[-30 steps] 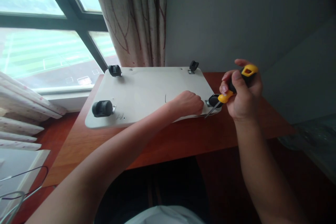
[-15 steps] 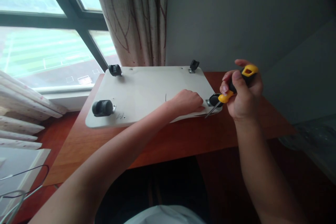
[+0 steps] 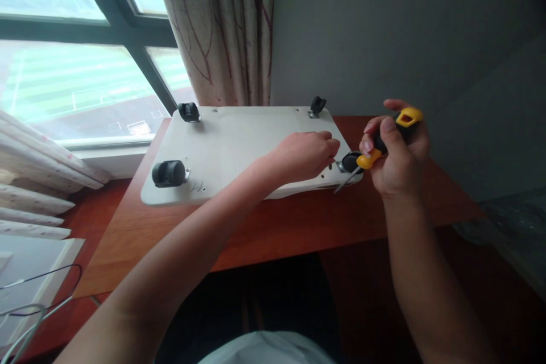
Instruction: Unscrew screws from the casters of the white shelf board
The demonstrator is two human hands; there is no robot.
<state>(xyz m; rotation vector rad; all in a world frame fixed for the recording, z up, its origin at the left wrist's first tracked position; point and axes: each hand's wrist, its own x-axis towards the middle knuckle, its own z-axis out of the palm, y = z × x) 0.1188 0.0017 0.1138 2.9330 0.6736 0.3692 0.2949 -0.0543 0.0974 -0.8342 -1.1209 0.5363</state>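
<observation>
While right fingers (image 3: 391,128) clamp the screwdriver (image 3: 369,160), left fingers (image 3: 329,147) curl, contents unclear, beside one caster (image 3: 352,162); all four on board (image 3: 243,139), tightness unclear.

From the middle of the white board (image 3: 243,133), black casters (image 3: 169,174) block passage at 2, 8, 10 and just past 3 o'clock. A hand could slip between the far 2, though a curtain (image 3: 219,28) and wall (image 3: 362,28) stand behind at 12. The left forearm (image 3: 205,227) bars 7 o'clock; the left hand (image 3: 309,153) and a screwdriver (image 3: 369,160) crowd the caster past 3. Room remains over the counter (image 3: 307,219) at 5 o'clock.
</observation>
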